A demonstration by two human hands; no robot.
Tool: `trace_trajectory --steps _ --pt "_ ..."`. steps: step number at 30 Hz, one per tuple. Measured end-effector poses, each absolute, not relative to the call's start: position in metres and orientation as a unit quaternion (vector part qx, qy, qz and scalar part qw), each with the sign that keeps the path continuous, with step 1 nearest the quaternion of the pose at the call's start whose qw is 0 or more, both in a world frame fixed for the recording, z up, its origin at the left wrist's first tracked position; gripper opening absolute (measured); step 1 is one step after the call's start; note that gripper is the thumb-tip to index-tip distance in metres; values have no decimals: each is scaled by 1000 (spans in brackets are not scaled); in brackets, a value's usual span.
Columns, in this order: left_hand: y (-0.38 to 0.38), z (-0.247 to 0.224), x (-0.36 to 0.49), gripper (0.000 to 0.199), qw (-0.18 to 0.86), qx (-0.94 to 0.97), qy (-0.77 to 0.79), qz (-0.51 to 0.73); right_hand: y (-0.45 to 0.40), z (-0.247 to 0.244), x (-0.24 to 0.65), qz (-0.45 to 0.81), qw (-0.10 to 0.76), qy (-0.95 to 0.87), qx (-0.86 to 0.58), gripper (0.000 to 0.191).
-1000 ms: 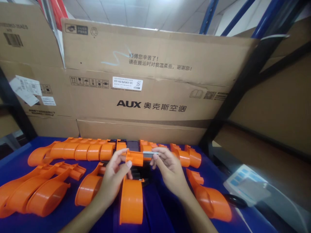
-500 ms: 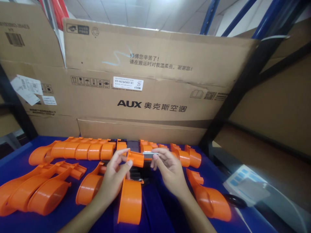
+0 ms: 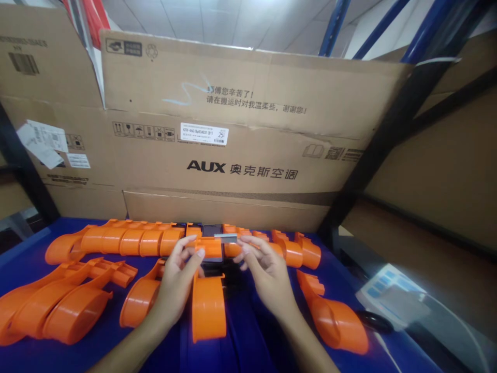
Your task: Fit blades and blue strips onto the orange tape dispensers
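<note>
- Rounded orange plastic pieces point(image 3: 170, 242) barred the blue bench's point(image 3: 341, 280) far edge.
- The left hand point(image 3: 175, 278) and right hand point(image 3: 271, 275) blocked its middle.
- A gap separated the pieces from its right edge.

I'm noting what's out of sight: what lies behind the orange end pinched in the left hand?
Behind the orange end, a dark rectangular object shows above and just below; its middle is covered, so I can't tell what's there.

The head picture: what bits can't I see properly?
In the head view:
Held orange piece: partly hidden by the left hand.
Leftmost front orange scoop: cut off by the left edge.
White label: smallest print too tiny to read.
White gadget: too blurred to read.
</note>
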State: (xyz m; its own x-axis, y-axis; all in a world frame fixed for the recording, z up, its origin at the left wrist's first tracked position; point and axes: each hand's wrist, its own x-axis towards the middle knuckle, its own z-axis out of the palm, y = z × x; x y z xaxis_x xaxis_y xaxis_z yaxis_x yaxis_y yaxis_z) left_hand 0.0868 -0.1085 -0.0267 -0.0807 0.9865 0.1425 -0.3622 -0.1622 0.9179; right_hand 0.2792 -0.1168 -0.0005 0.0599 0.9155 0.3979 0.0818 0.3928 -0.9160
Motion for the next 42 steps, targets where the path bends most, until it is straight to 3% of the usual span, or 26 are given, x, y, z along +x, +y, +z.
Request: trace_trajectory --steps 13,28,34,38,42 --pt "-110 -27 84 41 512 457 370 626 -120 1 287 321 571 -622 -429 25" --pt "-116 -23 86 41 529 462 376 604 -117 -1 289 292 481 -721 -405 28" --pt "-115 -19 77 45 542 376 397 638 -125 9 293 144 309 -821 -459 7" --pt "-115 -19 77 48 551 366 399 635 -133 12 293 78 206 -850 -478 12" --pt "-111 -23 77 54 541 382 405 631 -134 7 292 64 174 -861 -473 15"
